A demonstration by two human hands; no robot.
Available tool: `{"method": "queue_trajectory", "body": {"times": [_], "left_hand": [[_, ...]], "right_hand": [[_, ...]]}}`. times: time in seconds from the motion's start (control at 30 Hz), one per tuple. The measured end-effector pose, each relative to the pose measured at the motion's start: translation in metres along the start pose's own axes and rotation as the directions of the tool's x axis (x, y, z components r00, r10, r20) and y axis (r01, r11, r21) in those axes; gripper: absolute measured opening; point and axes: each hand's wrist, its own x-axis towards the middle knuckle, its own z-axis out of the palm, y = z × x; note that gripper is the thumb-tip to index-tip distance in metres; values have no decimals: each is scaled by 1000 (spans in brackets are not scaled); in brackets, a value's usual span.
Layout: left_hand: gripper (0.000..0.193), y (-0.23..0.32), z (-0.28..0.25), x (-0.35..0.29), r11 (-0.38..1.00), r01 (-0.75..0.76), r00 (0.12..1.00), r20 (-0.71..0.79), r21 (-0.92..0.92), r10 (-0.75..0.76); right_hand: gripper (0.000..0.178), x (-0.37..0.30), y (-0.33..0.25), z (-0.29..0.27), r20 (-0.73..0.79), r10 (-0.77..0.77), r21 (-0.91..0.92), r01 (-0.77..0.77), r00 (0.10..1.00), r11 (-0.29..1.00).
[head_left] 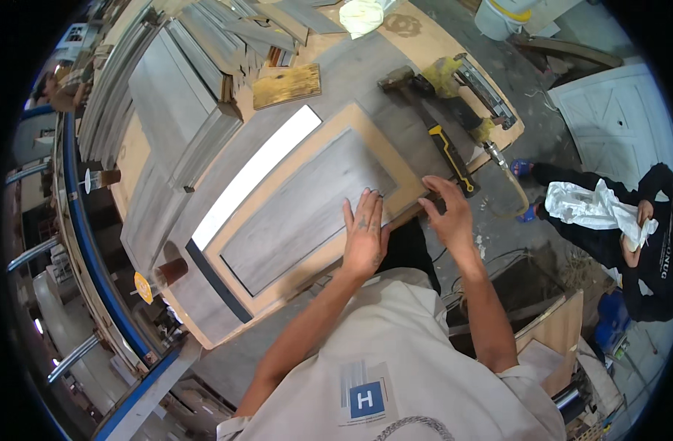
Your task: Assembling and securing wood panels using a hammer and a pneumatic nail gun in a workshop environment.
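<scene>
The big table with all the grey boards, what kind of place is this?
Most likely a woodworking or furniture workshop. Stacks of grey laminated boards cover the wooden workbench, a hammer with a yellow and black handle lies on it, and both bare hands press a tan-framed grey door panel.

A square blue patch [366, 400] with a white letter sits on the shirt at six o'clock. A round yellow label [143, 287] hangs at the table edge, eight o'clock.

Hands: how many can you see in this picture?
3. The worker's left hand lies flat on the framed grey panel. The right hand grips the panel's corner. Another person's hand, far right, holds white cloth; their other hand may be hidden.
</scene>
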Motion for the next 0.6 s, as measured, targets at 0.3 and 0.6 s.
{"method": "queue_trajectory", "body": {"times": [0.3,0.6], "left_hand": [[61,-2,3,-1,1000,-8,999,41,9,8],[57,-3,8,1,996,-10,998,67,86,5]], "right_hand": [[40,1,1,0,-6,-43,-71,42,999,997],[40,2,-4,-2,23,49,-55,-48,999,997]]}}
